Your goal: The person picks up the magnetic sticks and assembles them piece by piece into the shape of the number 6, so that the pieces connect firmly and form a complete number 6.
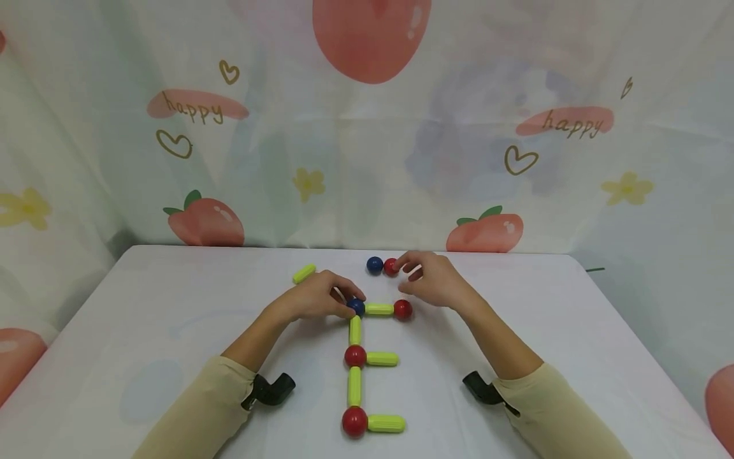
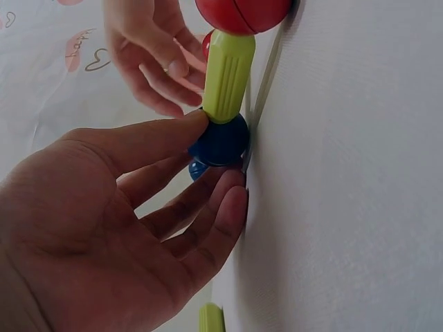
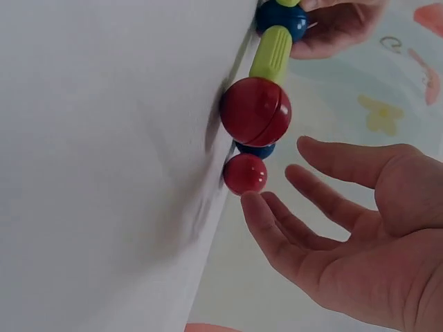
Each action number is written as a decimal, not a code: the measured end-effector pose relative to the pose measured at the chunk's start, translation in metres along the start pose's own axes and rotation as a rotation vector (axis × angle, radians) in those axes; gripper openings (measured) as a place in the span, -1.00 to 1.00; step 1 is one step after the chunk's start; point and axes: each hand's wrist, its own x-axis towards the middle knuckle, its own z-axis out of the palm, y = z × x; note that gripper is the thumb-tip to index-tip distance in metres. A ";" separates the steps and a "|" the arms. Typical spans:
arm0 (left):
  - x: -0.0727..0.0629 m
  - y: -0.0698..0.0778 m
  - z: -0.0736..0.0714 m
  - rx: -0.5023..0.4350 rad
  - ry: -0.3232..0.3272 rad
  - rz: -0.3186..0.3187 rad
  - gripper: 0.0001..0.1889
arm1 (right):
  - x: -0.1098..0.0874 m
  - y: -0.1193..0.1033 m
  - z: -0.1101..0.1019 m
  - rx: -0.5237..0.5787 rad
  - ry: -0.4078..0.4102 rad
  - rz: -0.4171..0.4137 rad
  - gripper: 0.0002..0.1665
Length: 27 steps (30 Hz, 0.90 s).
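Between thumb and fingers, my left hand (image 1: 322,296) holds the blue ball (image 1: 356,307) at the far left corner of a figure of balls and yellow-green rods. From that ball one rod (image 1: 379,309) runs right to a red ball (image 1: 403,310). Another rod (image 1: 355,331) comes toward me to a middle red ball (image 1: 355,356), and a further rod (image 1: 354,386) leads to the nearest red ball (image 1: 354,422). My right hand (image 1: 432,278) hovers with fingers loosely bent and holds nothing. Its fingertips are close to a loose red ball (image 3: 245,173); contact is unclear.
A loose blue ball (image 1: 375,265) lies beside the loose red ball at the table's back. One loose rod (image 1: 304,273) lies beyond my left hand. Short rods (image 1: 382,359) point right from the two nearer red balls. A printed cloth (image 1: 367,159) hangs behind the white table (image 1: 172,306).
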 end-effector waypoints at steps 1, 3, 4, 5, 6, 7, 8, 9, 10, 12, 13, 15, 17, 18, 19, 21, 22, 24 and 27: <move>0.001 0.000 0.000 0.001 0.002 0.001 -0.72 | 0.004 0.000 -0.001 -0.005 0.007 0.004 -0.55; 0.002 0.002 0.000 0.001 0.005 -0.004 -0.73 | 0.012 0.000 -0.003 -0.014 0.014 0.014 -0.49; 0.003 0.002 0.000 0.000 0.006 -0.003 -0.73 | 0.016 0.000 -0.004 -0.017 0.014 0.020 -0.47; 0.004 0.002 0.000 -0.001 0.007 -0.003 -0.73 | 0.019 0.001 -0.004 -0.019 0.013 0.024 -0.45; 0.004 0.003 0.000 -0.003 0.007 -0.003 -0.73 | 0.023 0.002 -0.004 -0.022 0.011 0.030 -0.43; 0.004 0.003 0.000 -0.002 0.008 -0.001 -0.73 | 0.027 0.004 -0.003 -0.023 0.006 0.032 -0.42; 0.004 0.003 0.000 -0.003 0.007 -0.002 -0.73 | 0.030 0.005 -0.002 -0.022 -0.001 0.036 -0.40; 0.004 0.003 0.000 -0.004 0.006 -0.001 -0.73 | 0.033 0.006 -0.001 -0.022 -0.008 0.035 -0.40; 0.003 0.002 0.000 -0.006 0.006 -0.001 -0.73 | 0.035 0.008 0.001 -0.018 -0.015 0.036 -0.40; 0.001 0.001 0.001 -0.008 0.008 -0.003 -0.74 | 0.039 0.009 0.005 -0.019 -0.020 0.034 -0.42; 0.000 0.000 0.001 -0.008 0.008 -0.005 -0.74 | 0.040 0.010 0.007 -0.020 -0.020 0.034 -0.43; -0.001 -0.001 0.002 -0.012 0.007 -0.004 -0.74 | 0.040 0.008 0.009 -0.027 -0.016 0.034 -0.47; -0.001 -0.001 0.002 -0.012 0.009 -0.003 -0.74 | 0.039 0.006 0.009 -0.035 -0.008 0.036 -0.51; -0.001 -0.001 0.002 -0.012 0.008 -0.001 -0.74 | 0.038 0.006 0.009 -0.035 -0.005 0.042 -0.53; 0.000 -0.001 0.002 -0.010 0.008 0.002 -0.74 | 0.037 0.005 0.008 -0.034 -0.005 0.046 -0.55; 0.000 -0.001 0.002 -0.010 0.009 0.005 -0.74 | 0.036 0.004 0.007 -0.030 -0.006 0.057 -0.58; 0.000 -0.001 0.002 -0.010 0.010 0.005 -0.74 | 0.036 0.004 0.007 -0.027 -0.006 0.061 -0.60; 0.000 -0.002 0.002 -0.013 0.010 0.006 -0.74 | 0.036 0.005 0.006 -0.021 -0.006 0.063 -0.62; 0.000 -0.002 0.002 -0.022 0.010 0.008 -0.74 | 0.036 0.006 0.006 -0.019 -0.002 0.057 -0.63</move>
